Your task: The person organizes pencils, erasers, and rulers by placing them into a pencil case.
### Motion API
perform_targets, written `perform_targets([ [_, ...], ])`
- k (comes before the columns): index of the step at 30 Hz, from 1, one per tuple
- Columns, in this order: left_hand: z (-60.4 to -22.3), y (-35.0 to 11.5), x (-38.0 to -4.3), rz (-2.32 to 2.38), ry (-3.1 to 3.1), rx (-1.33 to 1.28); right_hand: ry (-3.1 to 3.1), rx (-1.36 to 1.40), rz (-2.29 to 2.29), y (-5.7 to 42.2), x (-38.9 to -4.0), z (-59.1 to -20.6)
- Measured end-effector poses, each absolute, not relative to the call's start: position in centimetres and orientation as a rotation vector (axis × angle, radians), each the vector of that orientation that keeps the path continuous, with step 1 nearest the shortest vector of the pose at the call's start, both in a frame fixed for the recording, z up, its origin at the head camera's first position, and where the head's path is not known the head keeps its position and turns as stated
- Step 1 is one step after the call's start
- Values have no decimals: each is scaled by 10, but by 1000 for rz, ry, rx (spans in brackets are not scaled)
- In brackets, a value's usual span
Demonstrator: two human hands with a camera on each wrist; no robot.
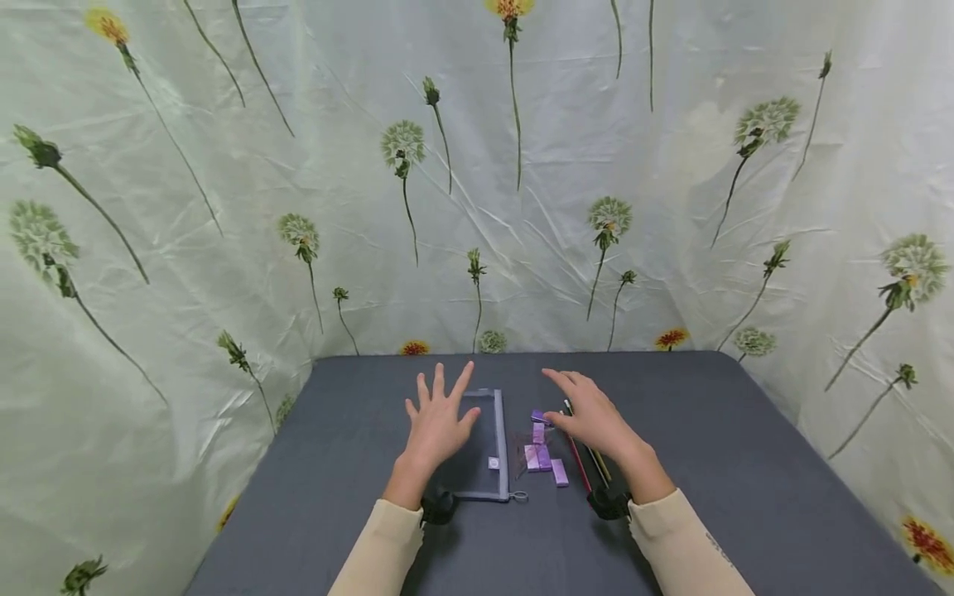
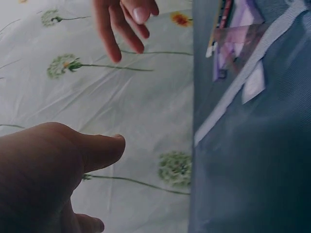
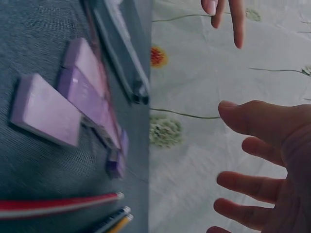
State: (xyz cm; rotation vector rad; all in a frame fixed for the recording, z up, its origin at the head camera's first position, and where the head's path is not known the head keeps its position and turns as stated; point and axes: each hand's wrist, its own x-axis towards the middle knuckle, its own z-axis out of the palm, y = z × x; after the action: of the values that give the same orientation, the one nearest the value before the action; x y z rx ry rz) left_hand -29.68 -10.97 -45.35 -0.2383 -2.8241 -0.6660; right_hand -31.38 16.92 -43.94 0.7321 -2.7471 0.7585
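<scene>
Because both hands are raised above the dark surface (image 1: 313,472) with palms unloaded and fingers spread or loosely bent, nothing is being gripped, and each thing rests by its own weight. The left hand (image 1: 436,424) hovers over the zippered mesh pouch (image 1: 501,447), hiding much of its left side; the pouch lies flat, its pale binding marking out the rectangle, and its zip pull (image 1: 519,496) sticks out at the near right corner, a placing that would suit easy pinching. To the right of the pouch, between the two hands, the small purple blocks (image 1: 542,458) lie in a loose cluster on their broad faces, which probably keeps them steady, with one just beside the rest on the near side. A clear piece (image 2: 238,41) shows along with them, though reflections and blur make it hard to say whether it is a wrapper or a ruler. The right hand (image 1: 596,418) hangs released over the pencils (image 3: 63,205), red, dark and yellow, which run roughly side by side away from the person; lying nearly parallel, they look handy to gather together. Laid out this way, pouch, blocks and pencils all seem within easy reach.
</scene>
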Motion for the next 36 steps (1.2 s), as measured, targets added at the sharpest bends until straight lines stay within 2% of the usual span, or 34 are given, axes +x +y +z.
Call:
perform_targets([
  [14, -485, -90, -295, -768, -2942, -204, -2864, 803, 778, 164, -318, -466],
  [36, -499, -63, -284, -783, -3034, -258, -2920, 841, 729, 156, -326, -486],
])
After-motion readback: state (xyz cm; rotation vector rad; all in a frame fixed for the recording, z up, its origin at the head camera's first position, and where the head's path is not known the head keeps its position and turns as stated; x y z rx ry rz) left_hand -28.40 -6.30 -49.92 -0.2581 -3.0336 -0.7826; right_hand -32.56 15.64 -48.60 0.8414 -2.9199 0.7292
